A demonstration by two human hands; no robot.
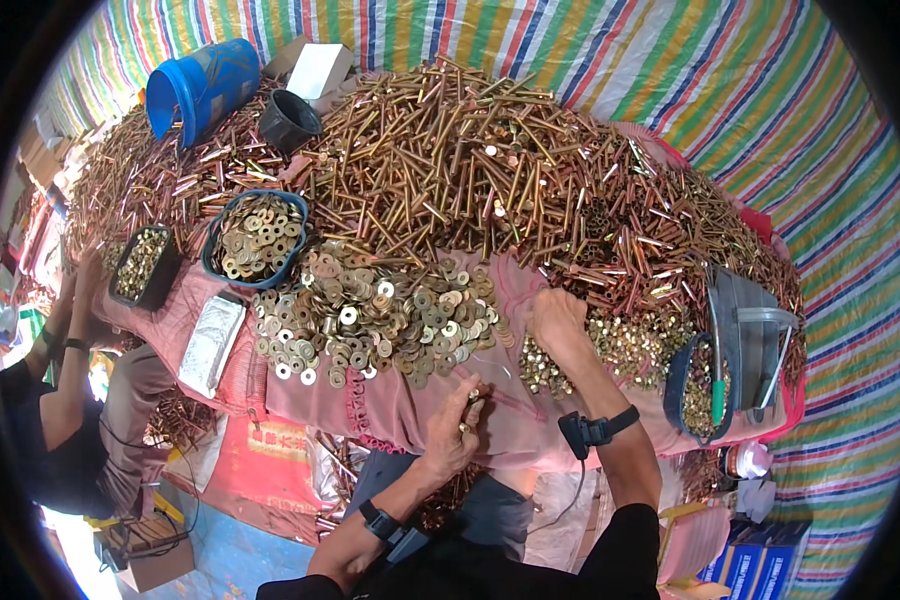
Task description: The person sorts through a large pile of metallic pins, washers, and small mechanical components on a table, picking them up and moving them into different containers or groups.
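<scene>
My left hand (454, 432) hovers over the front part of the pink cloth, its fingers curled. Small shiny gold bits show at its fingertips, too small to name surely. Farther right, my right hand (560, 325) is closed and lowered to the cloth, its fingertips hidden beneath it. Beside it lie a spread of small brassy nuts (642, 345) on the right and a heap of flat round washers (370, 312) on the left. Behind both hands rises a large mound of long copper-coloured bolts or anchor sleeves (440, 160).
A blue-rimmed tub of washers (297, 262) and a dark tub of nuts (173, 262) stand left. At right are another nut tub (675, 395) and a grey plastic container (755, 340). A blue bucket (205, 88) lies atop the mound. A co-worker's arm (70, 350) works far left.
</scene>
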